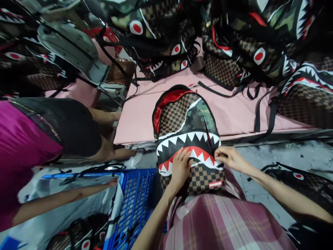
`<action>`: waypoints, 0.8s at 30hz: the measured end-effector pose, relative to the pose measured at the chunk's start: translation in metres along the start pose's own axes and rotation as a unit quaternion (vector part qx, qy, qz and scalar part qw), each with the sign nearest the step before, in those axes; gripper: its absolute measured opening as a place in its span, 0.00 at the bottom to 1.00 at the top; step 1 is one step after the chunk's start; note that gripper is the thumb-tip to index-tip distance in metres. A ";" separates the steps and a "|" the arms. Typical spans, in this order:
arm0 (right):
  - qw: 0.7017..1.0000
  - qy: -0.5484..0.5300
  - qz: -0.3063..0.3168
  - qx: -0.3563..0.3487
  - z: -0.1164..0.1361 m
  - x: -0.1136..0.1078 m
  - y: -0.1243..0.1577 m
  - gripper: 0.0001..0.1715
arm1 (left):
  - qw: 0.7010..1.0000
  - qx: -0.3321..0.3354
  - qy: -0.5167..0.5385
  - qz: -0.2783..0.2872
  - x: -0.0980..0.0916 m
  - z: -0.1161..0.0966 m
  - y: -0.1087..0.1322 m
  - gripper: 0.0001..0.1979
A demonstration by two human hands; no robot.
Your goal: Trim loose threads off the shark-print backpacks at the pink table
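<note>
A backpack (pixel 200 177) with a brown check pattern, a camouflage patch and a printed shark mouth leans upright over my lap against the pink table edge. Its main opening gapes at the upper left, where the red lining (pixel 166 100) shows. A dark slit, apparently a zipped pocket, runs down its right side. My left hand (pixel 180 168) lies flat on the printed mouth, fingers stretched out. My right hand (pixel 229 156) is closed in a pinch at the backpack's right edge, by the slit's lower end; what its fingertips grip is too small to make out.
Similar backpacks (pixel 226 69) are heaped along the back of the pink table (pixel 140 114). To the left, a person in a magenta top (pixel 31 139) reaches over a blue crate (pixel 137 194) beside a plastic-lined container of bags. Another backpack (pixel 299 177) lies at right.
</note>
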State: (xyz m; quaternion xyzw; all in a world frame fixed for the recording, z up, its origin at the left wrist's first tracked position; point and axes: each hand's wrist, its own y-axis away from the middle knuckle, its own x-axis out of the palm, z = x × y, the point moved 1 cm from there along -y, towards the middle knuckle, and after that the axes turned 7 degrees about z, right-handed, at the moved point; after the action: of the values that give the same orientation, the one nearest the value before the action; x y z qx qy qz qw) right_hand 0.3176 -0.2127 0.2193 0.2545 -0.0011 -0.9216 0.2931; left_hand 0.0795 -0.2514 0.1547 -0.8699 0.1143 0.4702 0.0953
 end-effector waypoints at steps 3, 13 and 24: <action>0.996 -0.062 0.020 0.065 -0.021 0.003 0.019 0.06 | 1.000 -0.015 -0.002 0.020 -0.002 -0.007 -0.015 0.14; 0.988 -0.057 0.143 -0.017 -0.018 -0.022 -0.002 0.12 | 0.996 -0.081 0.018 0.029 0.002 -0.083 -0.133 0.31; 0.965 0.205 -0.141 0.078 -0.032 -0.099 -0.050 0.26 | 0.995 -0.059 0.063 -0.040 -0.008 -0.048 -0.186 0.13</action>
State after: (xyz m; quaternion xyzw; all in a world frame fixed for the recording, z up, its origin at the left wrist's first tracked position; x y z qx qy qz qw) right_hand 0.3743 -0.1128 0.2305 0.4576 0.0232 -0.8787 0.1339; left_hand 0.1674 -0.0856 0.1984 -0.9059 0.0576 0.4160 0.0550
